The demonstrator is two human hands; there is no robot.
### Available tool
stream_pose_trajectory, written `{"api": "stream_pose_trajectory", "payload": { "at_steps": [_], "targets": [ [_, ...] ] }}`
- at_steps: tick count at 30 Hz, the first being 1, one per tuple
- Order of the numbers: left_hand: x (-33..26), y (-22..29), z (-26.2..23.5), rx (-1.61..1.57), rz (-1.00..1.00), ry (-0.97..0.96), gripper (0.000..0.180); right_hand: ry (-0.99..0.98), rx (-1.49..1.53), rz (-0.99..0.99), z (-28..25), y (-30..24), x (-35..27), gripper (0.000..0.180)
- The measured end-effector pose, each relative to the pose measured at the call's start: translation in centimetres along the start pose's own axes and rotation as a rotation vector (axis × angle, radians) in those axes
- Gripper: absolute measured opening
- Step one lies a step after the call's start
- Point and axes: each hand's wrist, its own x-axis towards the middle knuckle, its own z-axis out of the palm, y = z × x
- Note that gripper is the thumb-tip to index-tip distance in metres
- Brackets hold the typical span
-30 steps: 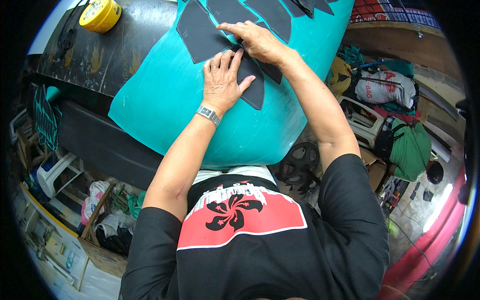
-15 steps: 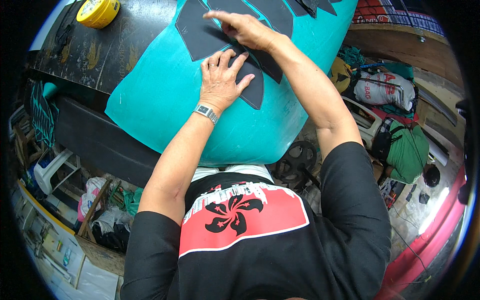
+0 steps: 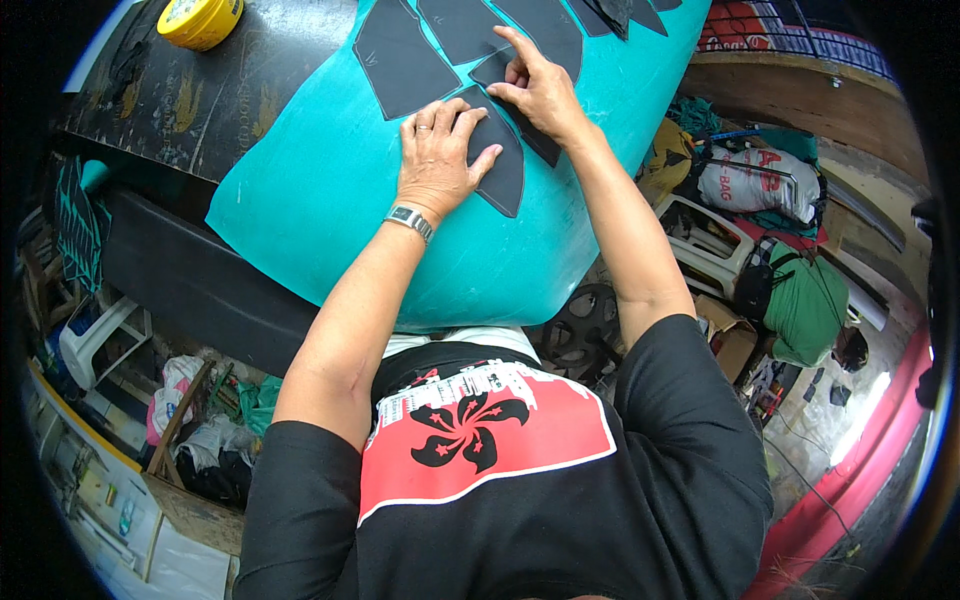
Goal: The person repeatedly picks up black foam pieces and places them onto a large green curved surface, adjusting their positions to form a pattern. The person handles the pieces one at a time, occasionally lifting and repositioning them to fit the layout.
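Note:
A sheet of teal material bends over the near edge of the table, with several dark grey, angular flat pieces on it. My left hand lies flat with fingers spread, pressing on a pointed dark piece. Beside it, my right hand hovers over or touches a narrow dark piece. Its index finger is stretched out, its thumb is apart, and the other fingers are curled. I see nothing held in it. A larger dark piece lies beyond my left fingers.
On the dark tabletop at the far left stands a yellow tub. White plastic stools and bags crowd the floor at left. To the right are a white sack, a black wheel and a person in green.
My right hand has drawn back toward me and to the right, off the far pieces, and its index finger now points away from me. My left hand stays almost still on the pointed piece.

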Motion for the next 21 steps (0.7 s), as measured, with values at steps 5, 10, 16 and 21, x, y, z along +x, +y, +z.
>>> {"api": "stream_pose_trajectory", "payload": {
  "at_steps": [5, 10, 16, 21],
  "targets": [
    [0.0, 0.0, 0.0, 0.004, 0.009, 0.006, 0.05, 0.073, -0.111, -0.18, 0.8, -1.0, 1.3, 0.076],
    [-0.1, 0.0, 0.1, 0.017, -0.006, 0.013, 0.051, -0.007, -0.392, -0.412, 1.3, -1.0, 1.8, 0.076],
    [-0.1, 0.0, 0.3, 0.065, 0.002, 0.006, 0.053, -0.026, -0.471, -0.693, 0.2, -0.1, 2.2, 0.071],
    [0.0, 0.0, 0.3, 0.113, -0.007, -0.03, 0.053, -0.155, -0.422, -0.668, 0.1, 0.1, 3.7, 0.068]
  ]
}}
